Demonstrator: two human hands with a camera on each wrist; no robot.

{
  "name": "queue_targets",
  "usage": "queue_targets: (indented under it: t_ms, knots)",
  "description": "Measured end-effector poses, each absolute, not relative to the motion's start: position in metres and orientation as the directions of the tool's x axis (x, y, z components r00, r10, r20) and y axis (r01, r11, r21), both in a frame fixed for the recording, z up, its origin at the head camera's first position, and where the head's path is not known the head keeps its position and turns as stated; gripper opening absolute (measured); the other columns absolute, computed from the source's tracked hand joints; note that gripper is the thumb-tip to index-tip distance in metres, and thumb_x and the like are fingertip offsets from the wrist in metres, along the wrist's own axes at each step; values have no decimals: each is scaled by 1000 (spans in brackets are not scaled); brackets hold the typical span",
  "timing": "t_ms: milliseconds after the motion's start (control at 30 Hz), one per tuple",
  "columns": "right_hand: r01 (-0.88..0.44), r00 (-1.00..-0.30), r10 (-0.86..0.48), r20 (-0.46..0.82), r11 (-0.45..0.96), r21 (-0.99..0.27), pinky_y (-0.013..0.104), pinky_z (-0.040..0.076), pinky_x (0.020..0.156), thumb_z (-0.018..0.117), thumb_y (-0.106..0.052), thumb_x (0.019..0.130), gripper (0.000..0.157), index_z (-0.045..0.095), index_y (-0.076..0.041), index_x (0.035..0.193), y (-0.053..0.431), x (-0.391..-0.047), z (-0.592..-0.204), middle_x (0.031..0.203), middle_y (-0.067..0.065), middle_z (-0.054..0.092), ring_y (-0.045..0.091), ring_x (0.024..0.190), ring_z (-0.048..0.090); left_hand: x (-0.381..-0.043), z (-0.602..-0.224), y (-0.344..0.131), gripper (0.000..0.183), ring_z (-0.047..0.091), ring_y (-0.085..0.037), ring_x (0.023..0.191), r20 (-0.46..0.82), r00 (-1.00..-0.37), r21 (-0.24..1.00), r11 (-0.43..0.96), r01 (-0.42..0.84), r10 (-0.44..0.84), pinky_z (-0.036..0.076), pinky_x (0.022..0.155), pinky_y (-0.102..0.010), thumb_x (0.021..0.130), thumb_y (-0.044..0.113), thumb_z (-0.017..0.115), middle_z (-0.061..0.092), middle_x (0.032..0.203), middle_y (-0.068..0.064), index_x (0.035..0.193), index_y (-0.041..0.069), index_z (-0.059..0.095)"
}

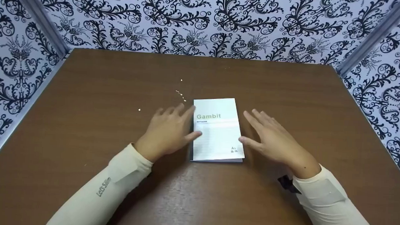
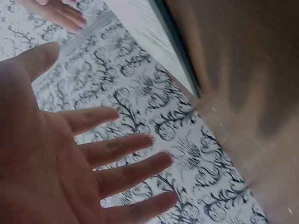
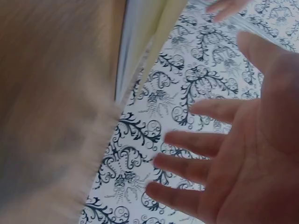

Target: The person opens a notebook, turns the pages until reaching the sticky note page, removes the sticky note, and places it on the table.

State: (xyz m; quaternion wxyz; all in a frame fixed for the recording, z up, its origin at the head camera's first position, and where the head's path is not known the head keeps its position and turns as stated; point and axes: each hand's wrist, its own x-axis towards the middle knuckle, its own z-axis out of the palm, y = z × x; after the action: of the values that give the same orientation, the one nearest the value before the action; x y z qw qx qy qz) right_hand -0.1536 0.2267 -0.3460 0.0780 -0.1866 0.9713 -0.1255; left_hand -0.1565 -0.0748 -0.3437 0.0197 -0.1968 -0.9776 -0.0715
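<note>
At the far left, a pale sleeve [image 1: 117, 186] is reaching inward over the brown surface [image 1: 86, 122] and ending at the left hand [image 1: 169, 129]. That hand's grip is holding nothing: its fingers are spreading apart, palm turning toward the notebook [image 1: 215, 136]. A few pale specks [image 1: 139, 109] are lying beyond this grip, some off to its left.

The notebook is lying flat between the two grips, just right of the left one, with the word "Gambit" showing on its cover. In the head view the left thumb is overlapping its near side; the left wrist view is showing the fingers apart from it.

Just right of the notebook, the right hand [image 1: 277, 138] is hovering, its grip likewise slack and unfilled, fingers extending. Its thumb tip is appearing at the notebook's edge, but contact is hard to confirm. Beyond that grip, a second sleeve [image 1: 330, 203] is covering the forearm.

As for progress, the notebook seems to be resting in position, unheld; the pictures are not settling whether its handling is beginning or ending.
</note>
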Motion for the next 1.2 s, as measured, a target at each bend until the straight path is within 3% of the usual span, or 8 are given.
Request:
queue_targets:
  t_ms: [167,433,700,1033,1200]
  knots:
    - [-375,-896,-424,-130,882,-286,59,18,121,54,-65,93,87,26,-15,159,226,-148,-343,165,15,24,40,153,19,-150,-348,-58,72,66,-38,111,135,-866,81,866,494,482,52,89,-57,87,58,67,65,128,-16,143,15,53]
    - [-403,-877,-455,-154,872,-278,60,31,115,63,-64,88,92,32,-11,157,225,-142,-348,162,15,33,38,148,33,-138,-359,-44,80,70,-37,98,99,-828,10,832,555,551,55,77,-52,76,60,78,66,127,-17,139,15,58]
    - [-416,-867,-463,-184,876,-245,56,39,111,68,-52,90,78,47,-3,148,227,-138,-357,149,19,51,38,138,48,-129,-373,-39,67,69,-31,69,141,-785,-61,797,601,603,54,55,-42,75,56,81,70,100,-14,121,11,62]
    - [-431,-858,-478,-186,869,-243,57,41,108,71,-46,89,65,58,-7,139,228,-139,-362,147,19,53,39,135,51,-130,-375,-37,50,66,-26,58,226,-743,-116,775,621,629,48,46,-37,74,53,82,67,78,-8,97,12,65]
    - [-436,-857,-483,-181,866,-247,57,42,107,73,-46,88,65,58,-11,141,228,-139,-363,150,16,51,37,137,50,-129,-375,-37,46,65,-25,56,242,-732,-97,766,635,637,47,44,-38,74,50,83,67,76,-8,94,12,66]
